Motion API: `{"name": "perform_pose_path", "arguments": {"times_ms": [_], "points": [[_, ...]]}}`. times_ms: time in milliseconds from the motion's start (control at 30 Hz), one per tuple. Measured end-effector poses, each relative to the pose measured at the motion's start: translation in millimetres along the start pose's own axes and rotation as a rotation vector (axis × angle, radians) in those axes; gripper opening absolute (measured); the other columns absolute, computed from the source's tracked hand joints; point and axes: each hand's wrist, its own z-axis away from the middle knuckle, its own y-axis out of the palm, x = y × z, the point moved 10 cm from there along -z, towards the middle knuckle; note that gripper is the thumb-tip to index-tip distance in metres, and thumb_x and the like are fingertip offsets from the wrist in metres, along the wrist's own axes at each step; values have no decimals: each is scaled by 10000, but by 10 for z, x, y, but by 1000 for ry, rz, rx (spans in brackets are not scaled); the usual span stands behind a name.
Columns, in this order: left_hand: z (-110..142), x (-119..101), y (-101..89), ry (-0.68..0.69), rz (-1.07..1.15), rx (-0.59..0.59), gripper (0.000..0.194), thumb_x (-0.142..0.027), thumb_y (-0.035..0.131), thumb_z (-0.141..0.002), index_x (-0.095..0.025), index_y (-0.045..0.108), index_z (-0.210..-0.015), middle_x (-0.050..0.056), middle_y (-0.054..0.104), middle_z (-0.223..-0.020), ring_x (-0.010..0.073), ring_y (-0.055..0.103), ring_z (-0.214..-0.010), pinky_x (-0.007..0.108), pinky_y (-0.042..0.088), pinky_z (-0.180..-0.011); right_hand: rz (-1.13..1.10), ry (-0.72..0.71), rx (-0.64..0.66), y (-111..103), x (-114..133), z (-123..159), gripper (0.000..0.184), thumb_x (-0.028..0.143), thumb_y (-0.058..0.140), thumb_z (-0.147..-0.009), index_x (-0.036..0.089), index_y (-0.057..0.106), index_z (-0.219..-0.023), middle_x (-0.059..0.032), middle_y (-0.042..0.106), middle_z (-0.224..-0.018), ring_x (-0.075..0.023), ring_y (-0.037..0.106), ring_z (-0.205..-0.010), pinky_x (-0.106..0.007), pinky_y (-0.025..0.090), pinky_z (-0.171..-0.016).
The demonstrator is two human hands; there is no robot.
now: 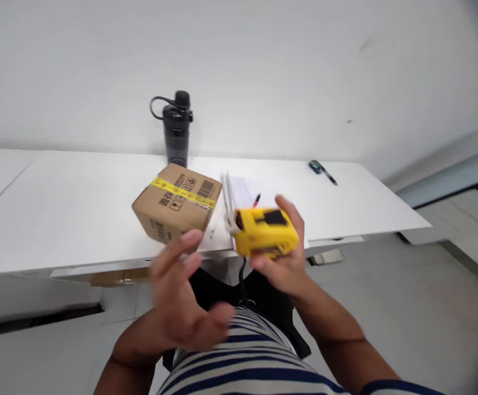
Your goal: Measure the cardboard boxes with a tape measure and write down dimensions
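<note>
In my right hand (282, 269) is a yellow tape measure (266, 233) with a black patch on top, held above the front edge of the table. The thumb is below it and the fingers are around its far side. My left hand (185, 302), smeared by motion, hangs open with fingers apart and nothing in it. Just beyond its fingertips sits a cardboard box (177, 200) sealed with yellow printed tape; I cannot tell whether they touch. Between box and tape measure lie white papers (241, 189), with a blurred pale strip along them and a red-and-black pen (256, 200).
A dark water bottle (176, 131) with a loop handle stands behind the box, near the wall. Toward the right end of the white table (78, 208) lie a small dark object (315, 167) and a black pen (329, 176). Brown cardboard (119, 277) shows under the table.
</note>
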Motion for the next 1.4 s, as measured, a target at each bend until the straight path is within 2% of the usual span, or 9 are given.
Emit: {"name": "perform_pose_path", "arguments": {"times_ms": [133, 267, 400, 467, 633, 867, 967, 1200, 1400], "points": [[351, -14, 942, 49, 428, 487, 810, -585, 615, -835, -345, 242, -1513, 119, 440, -1504, 325, 485, -1351, 502, 465, -1088, -214, 57, -95, 217, -418, 761, 980, 820, 355, -817, 332, -126, -1516, -144, 547, -1305, -318, 642, -1069, -491, 542, -889], [375, 346, 1347, -143, 636, 542, 528, -374, 558, -937, -298, 347, -1415, 128, 580, -1380, 250, 611, -1217, 416, 524, -999, -182, -131, -72, 131, -527, 769, 820, 759, 145, -903, 250, 108, -1544, -155, 527, -1371, -308, 609, -1145, -458, 517, -920], [29, 709, 1598, -195, 438, 463, 552, -363, 674, -857, -259, 418, -1335, 102, 636, -1248, 212, 661, -1072, 333, 554, -877, 273, 24, -139, -535, -1011, 232, 623, 552, 141, -1013, 221, 568, -1322, -102, 710, -978, -256, 672, -881, -372, 507, -749], [-220, 842, 1817, -191, 348, 444, 613, -384, 731, -793, -250, 424, -1306, 76, 650, -1157, 198, 675, -981, 310, 556, -810, 630, 165, -163, -846, -1328, -167, 471, 421, 277, -1025, 188, 596, -1282, -137, 696, -1098, -267, 667, -897, -357, 467, -703], [-581, 1174, 2410, -393, 366, 501, 505, -412, 666, -826, -240, 442, -1244, 27, 647, -917, 164, 674, -748, 276, 546, -653, 913, 30, 290, -654, -1873, -1111, 348, 217, 503, -939, 223, 588, -1277, -120, 701, -1123, -236, 661, -901, -309, 408, -725], [-587, 1540, 2518, -474, 152, 485, 487, -416, 680, -797, -243, 498, -1215, 30, 658, -907, 183, 649, -740, 308, 532, -666, 837, 46, 23, -1179, -2131, -1206, 337, 112, 332, -963, 120, 537, -1231, -187, 689, -1091, -264, 648, -921, -346, 422, -719], [-572, 1682, 2490, -536, 160, 366, 452, -397, 682, -799, -227, 514, -1182, 47, 657, -938, 193, 654, -791, 334, 540, -724, 294, -12, -306, -1371, -1996, -777, 195, 313, 476, -965, 210, 515, -1126, -69, 664, -941, -195, 622, -780, -291, 427, -638], [-507, 1695, 2505, -556, 271, 342, 470, -396, 693, -794, -227, 502, -1189, 38, 654, -913, 174, 648, -759, 315, 533, -695, -345, 17, 139, -608, -1917, -275, 168, 378, 512, -932, 239, 497, -838, 30, 569, -635, -140, 496, -555, -285, 395, -565], [-478, 1677, 2548, -542, 289, 367, 549, -403, 691, -804, -253, 373, -1226, -2, 615, -842, 133, 595, -640, 273, 471, -587, -230, 52, 116, -675, -2000, -307, 208, 324, 457, -931, 216, 571, -794, 21, 547, -600, -148, 508, -578, -305, 424, -607]]}}
